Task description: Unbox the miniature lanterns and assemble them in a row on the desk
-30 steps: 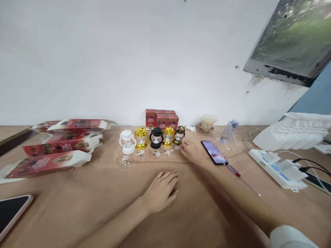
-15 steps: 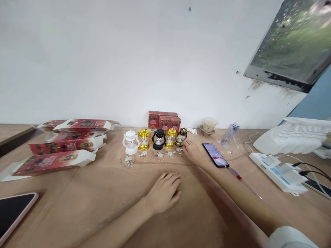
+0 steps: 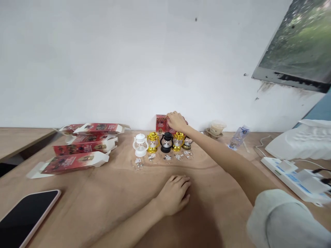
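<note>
The right hand (image 3: 176,121) covers most of the red boxes (image 3: 160,123) by the far wall, so their number cannot be told, nor whether the fingers grip one or only rest on top. The right arm (image 3: 219,155) hides part of the darkest lantern (image 3: 187,143) at the right end of the row. The small pieces (image 3: 152,157) lying before the lanterns are too small to identify. The phone (image 3: 26,217) at near left is cut by the bottom and left edges. The power strip (image 3: 294,179) at right is blurred and runs off the edge. Print on the flat cartons (image 3: 74,160) at left is unreadable.
</note>
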Demonstrator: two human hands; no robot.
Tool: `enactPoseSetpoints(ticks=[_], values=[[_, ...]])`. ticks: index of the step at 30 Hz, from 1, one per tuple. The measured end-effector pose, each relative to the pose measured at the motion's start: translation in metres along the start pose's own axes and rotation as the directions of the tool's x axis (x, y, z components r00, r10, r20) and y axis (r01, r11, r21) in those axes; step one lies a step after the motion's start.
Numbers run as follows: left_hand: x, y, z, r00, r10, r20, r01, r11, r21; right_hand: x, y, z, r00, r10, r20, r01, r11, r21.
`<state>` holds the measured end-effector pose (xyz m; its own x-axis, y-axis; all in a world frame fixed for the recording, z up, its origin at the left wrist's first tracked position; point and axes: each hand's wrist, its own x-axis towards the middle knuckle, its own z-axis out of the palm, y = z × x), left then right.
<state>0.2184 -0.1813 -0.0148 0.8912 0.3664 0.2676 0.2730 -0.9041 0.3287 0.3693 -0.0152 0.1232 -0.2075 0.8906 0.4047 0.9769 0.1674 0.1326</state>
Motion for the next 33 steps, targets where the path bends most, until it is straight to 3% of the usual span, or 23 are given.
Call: enactPoseSetpoints(ticks=[4, 8, 12, 18, 23, 24, 26, 28, 29, 31, 33], values=[[0.0, 0.0, -0.001, 0.999, 0.004, 0.035, -0.004, 1.0, -0.021, 0.041, -0.008, 0.014, 0.993, 0.026, 0.113, -0.024, 1.0, -0.02], [0.0, 0.0, -0.002, 0.999, 0.005, 0.042, -0.004, 1.0, -0.023, 0.057, -0.013, 0.031, 0.976, 0.084, 0.199, -0.079, 0.996, -0.034], [0.001, 0.0, -0.002, 0.998, 0.002, 0.055, 0.0, 1.0, -0.023, 0.059, -0.02, 0.036, 0.979, 0.092, 0.185, -0.085, 0.995, -0.042], [0.001, -0.002, 0.0, 0.999, 0.01, 0.039, -0.009, 0.999, -0.036, 0.057, -0.037, 0.029, 0.988, -0.003, 0.152, -0.002, 1.0, 0.028], [0.0, -0.002, -0.003, 0.999, 0.009, 0.051, -0.004, 0.995, -0.1, 0.049, -0.039, -0.001, 1.0, -0.007, 0.027, 0.004, 0.991, 0.137], [0.001, -0.002, -0.004, 0.999, 0.006, 0.048, 0.001, 0.991, -0.134, 0.042, -0.035, -0.011, 1.0, 0.002, -0.027, 0.003, 0.982, 0.188], [0.002, -0.004, -0.005, 0.999, -0.031, 0.031, 0.037, 0.969, -0.242, 0.019, -0.027, -0.029, 0.97, 0.059, -0.234, 0.055, 0.891, 0.45], [0.003, -0.008, -0.006, 0.991, -0.134, 0.006, 0.123, 0.889, -0.441, -0.016, -0.019, -0.041, 0.925, 0.206, -0.32, 0.075, 0.726, 0.684], [0.003, -0.011, -0.007, 0.978, -0.211, -0.001, 0.171, 0.798, -0.578, -0.037, -0.017, -0.043, 0.902, 0.297, -0.313, 0.066, 0.621, 0.781], [-0.002, -0.018, -0.009, 0.929, -0.371, 0.004, 0.206, 0.507, -0.837, -0.085, -0.018, -0.038, 0.896, 0.4, -0.196, 0.03, 0.384, 0.923], [-0.013, -0.024, -0.013, 0.862, -0.507, -0.003, 0.124, 0.217, -0.968, -0.133, -0.027, -0.023, 0.878, 0.477, -0.047, -0.077, 0.236, 0.969]])
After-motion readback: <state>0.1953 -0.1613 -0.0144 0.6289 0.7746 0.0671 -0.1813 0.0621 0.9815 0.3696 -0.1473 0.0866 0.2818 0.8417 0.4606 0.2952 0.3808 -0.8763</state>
